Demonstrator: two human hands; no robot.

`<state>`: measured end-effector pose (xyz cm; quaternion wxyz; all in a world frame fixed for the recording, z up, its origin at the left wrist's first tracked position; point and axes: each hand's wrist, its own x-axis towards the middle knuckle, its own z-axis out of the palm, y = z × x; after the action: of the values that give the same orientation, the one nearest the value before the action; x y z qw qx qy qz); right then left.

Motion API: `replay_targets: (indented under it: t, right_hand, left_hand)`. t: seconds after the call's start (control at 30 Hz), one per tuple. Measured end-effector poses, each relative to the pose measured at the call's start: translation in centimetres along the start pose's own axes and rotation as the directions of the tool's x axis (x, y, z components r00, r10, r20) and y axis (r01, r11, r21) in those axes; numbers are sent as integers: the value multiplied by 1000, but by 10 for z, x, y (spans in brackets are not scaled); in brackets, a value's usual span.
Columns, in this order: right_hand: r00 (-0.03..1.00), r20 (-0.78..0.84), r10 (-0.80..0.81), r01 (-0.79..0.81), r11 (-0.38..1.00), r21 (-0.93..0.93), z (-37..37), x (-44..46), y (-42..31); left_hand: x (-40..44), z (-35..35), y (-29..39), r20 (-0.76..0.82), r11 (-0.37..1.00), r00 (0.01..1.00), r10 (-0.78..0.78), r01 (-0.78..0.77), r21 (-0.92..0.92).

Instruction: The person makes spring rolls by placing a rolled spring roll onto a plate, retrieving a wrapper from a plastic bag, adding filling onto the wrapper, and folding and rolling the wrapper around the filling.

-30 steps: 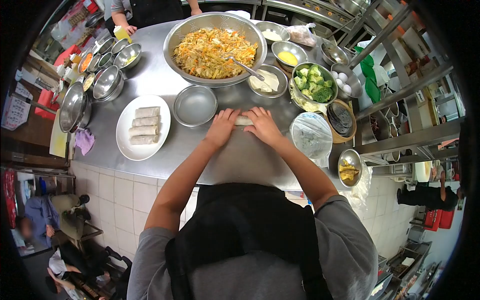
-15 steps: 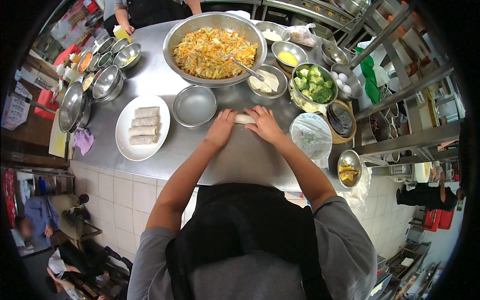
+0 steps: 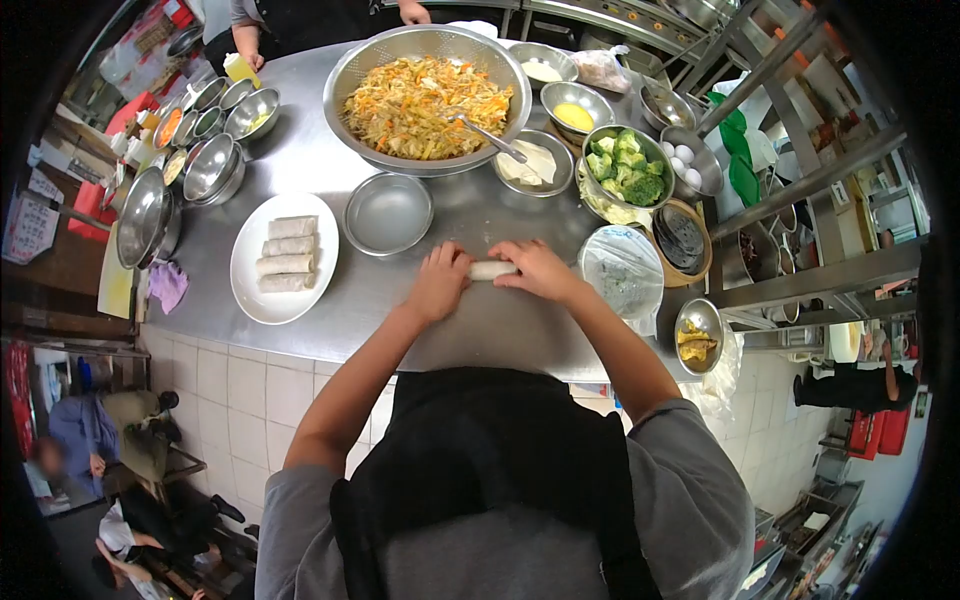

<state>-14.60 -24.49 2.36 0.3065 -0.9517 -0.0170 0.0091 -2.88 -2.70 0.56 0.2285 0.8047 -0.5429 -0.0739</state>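
A pale spring roll (image 3: 492, 270) lies on the steel table in front of me. My left hand (image 3: 441, 279) is closed on its left end, and my right hand (image 3: 537, 268) grips the right end; the middle shows between them. To the left, several finished-looking spring rolls (image 3: 288, 248) sit in a row on a white oval plate (image 3: 247, 290). Just beyond my left hand stands a metal bowl (image 3: 389, 215) that seems to hold water. Behind it is a large perforated bowl (image 3: 345, 125) of shredded vegetable filling (image 3: 430, 108) with a metal spoon (image 3: 490, 138).
Right of my hands are a bowl of pale wrappers or dough (image 3: 535, 165), broccoli (image 3: 625, 168), yellow liquid (image 3: 574, 117), eggs (image 3: 682, 165) and a plastic-covered bowl (image 3: 621, 272). Stacked metal bowls (image 3: 213, 170) line the left. A co-worker's hand (image 3: 250, 60) rests at the far edge.
Both my hands have come closer to my body with the spring roll between them. More of the roll shows now. The co-worker's other hand has moved at the far edge.
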Motion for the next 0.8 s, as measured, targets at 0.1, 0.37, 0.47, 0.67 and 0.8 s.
replay_targets:
  t: [0.1, 0.37, 0.47, 0.67, 0.8]
  right_hand:
    - [999, -8, 36, -35, 990, 133, 2, -14, -11]
    - [986, -165, -26, 47, 991, 128, 2, -7, -2]
    - [976, -215, 49, -17, 989, 149, 5, -2, 3]
    - [987, -158, 12, 26, 970, 241, -6, -3, -4]
    - [989, -91, 117, -64, 890, 451, 8, -2, 12]
  left_hand:
    - [-16, -8, 11, 43, 1000, 999, -18, 18, -16]
    - [-19, 2, 5, -120, 999, 993, 19, -15, 32]
    - [-16, 1, 3, -157, 1000, 988, -12, 15, 20]
    - [-14, -6, -2, -191, 983, 977, -95, 62, -171]
    - [-11, -8, -10, -129, 947, 983, -127, 82, -310]
